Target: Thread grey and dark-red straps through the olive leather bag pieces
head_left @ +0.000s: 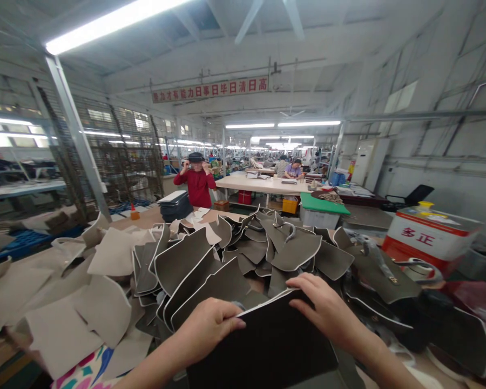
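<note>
My left hand (210, 330) grips the top edge of a dark bag panel (267, 346), its thumb on the near face. Further right along that edge, my right hand (327, 309) pinches the same panel between thumb and fingers. The panel has a pale edge and is tilted toward me; its lower part runs out of view. Just beyond my hands lies a heap of olive-grey bag panels (186, 256) with white edges, some bearing handles (290, 231). Beige panels (101, 308) are piled to the left.
An orange-and-white box (421, 237) stands at the right, near plastic-wrapped dark pieces (383, 270). Behind the heap, a dark stack (175, 208) sits on the table. A person in red (198, 181) stands beyond it. A green-topped bin (324, 203) is further back.
</note>
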